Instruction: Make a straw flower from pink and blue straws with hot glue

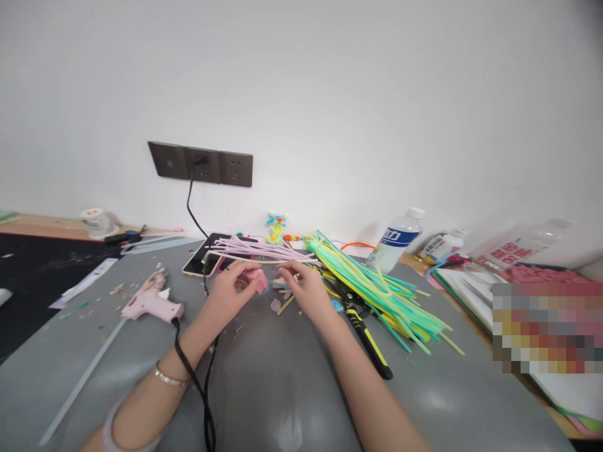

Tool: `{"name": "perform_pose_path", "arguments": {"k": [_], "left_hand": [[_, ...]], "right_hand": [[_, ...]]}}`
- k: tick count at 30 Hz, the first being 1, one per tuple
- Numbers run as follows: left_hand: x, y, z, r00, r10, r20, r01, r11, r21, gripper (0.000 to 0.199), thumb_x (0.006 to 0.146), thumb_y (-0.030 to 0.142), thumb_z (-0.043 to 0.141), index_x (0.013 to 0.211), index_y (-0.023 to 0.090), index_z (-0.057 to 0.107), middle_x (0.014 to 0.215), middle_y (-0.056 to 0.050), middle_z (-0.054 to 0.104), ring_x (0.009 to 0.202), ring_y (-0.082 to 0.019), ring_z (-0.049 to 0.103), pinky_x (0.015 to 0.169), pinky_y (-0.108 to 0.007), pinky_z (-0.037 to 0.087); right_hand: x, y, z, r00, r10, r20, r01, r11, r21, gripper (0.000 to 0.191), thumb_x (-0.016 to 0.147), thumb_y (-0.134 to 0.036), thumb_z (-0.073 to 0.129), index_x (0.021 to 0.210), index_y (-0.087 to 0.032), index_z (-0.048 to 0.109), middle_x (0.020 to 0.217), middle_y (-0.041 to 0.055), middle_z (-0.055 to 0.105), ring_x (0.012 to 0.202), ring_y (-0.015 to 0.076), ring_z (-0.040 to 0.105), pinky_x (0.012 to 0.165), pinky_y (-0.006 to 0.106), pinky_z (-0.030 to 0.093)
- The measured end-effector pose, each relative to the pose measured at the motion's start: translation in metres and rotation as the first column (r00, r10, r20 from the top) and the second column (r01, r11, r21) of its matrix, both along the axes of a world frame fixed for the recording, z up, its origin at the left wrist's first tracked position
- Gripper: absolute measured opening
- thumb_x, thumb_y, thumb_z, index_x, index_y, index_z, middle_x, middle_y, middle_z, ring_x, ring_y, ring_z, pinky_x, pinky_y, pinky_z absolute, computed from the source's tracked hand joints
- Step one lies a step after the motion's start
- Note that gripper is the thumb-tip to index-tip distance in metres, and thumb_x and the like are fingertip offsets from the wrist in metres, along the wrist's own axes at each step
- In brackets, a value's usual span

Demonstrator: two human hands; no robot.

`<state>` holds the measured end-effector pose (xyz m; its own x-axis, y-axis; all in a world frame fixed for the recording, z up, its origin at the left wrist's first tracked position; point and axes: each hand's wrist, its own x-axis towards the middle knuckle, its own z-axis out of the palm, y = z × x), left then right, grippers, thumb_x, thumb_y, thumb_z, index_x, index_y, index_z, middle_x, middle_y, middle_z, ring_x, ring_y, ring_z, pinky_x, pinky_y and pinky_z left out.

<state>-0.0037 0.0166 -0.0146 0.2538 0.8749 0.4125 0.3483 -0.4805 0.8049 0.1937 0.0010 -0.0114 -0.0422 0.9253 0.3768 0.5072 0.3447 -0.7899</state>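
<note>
My left hand (228,292) is closed, its fingertips around a small pink fuzzy piece (257,280) that looks bent from pipe cleaner. Close by on the right, my right hand (306,292) has thumb and fingers pinched together; whatever lies between them is too small to make out. Just behind both hands lies a bundle of lilac pipe cleaners (268,250). Green and yellow pipe cleaners (381,292) spread out beside my right hand, partly over pliers (370,345) with black and yellow handles. A pink glue gun (153,302) rests left of my left hand.
A black cord (188,204) runs from the wall socket (200,164); another cord from the glue gun passes by my left forearm. Behind are a phone (198,260), a small colourful figure (276,227) and a tilted bottle (398,242). Glue sticks (85,380) and scraps lie left.
</note>
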Motion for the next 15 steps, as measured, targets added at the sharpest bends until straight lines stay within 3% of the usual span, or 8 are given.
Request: {"name": "perform_pose_path", "arguments": {"k": [6, 9, 15], "left_hand": [[-0.0015, -0.0008, 0.0027, 0.998, 0.047, 0.050, -0.048, 0.999, 0.010, 0.020, 0.080, 0.023, 0.059, 0.097, 0.019, 0.067, 0.099, -0.006, 0.066, 0.087, -0.018, 0.068, 0.069, -0.027, 0.060], [-0.0010, -0.0011, 0.0038, 0.997, 0.045, 0.064, -0.045, 0.999, 0.008, 0.014, 0.080, 0.025, 0.061, 0.092, 0.020, 0.066, 0.096, -0.004, 0.066, 0.086, -0.018, 0.068, 0.072, -0.028, 0.060], [0.0008, -0.0032, 0.0099, 0.995, 0.076, 0.065, -0.075, 0.997, -0.013, 0.014, 0.081, 0.032, 0.064, 0.087, 0.019, 0.065, 0.092, -0.004, 0.067, 0.076, -0.017, 0.067, 0.061, -0.025, 0.055]], "right_hand": [[0.0025, -0.0026, -0.0001, 0.996, -0.073, -0.059, 0.068, 0.994, -0.085, 0.033, 0.093, -0.042, 0.049, 0.084, -0.018, 0.068, 0.061, 0.0022, 0.067, 0.053, 0.0158, 0.061, 0.051, 0.024, 0.043], [-0.0001, -0.0016, -0.0014, 0.992, -0.012, -0.128, -0.005, 0.991, -0.137, 0.033, 0.091, -0.044, 0.051, 0.076, -0.018, 0.064, 0.051, -0.0010, 0.058, 0.046, 0.0141, 0.054, 0.049, 0.024, 0.042], [-0.0058, -0.0004, 0.0006, 0.937, 0.094, -0.337, -0.163, 0.970, -0.180, 0.032, 0.083, -0.049, 0.059, 0.078, -0.017, 0.059, 0.049, -0.0061, 0.046, 0.042, 0.0097, 0.043, 0.044, 0.022, 0.035]]}}
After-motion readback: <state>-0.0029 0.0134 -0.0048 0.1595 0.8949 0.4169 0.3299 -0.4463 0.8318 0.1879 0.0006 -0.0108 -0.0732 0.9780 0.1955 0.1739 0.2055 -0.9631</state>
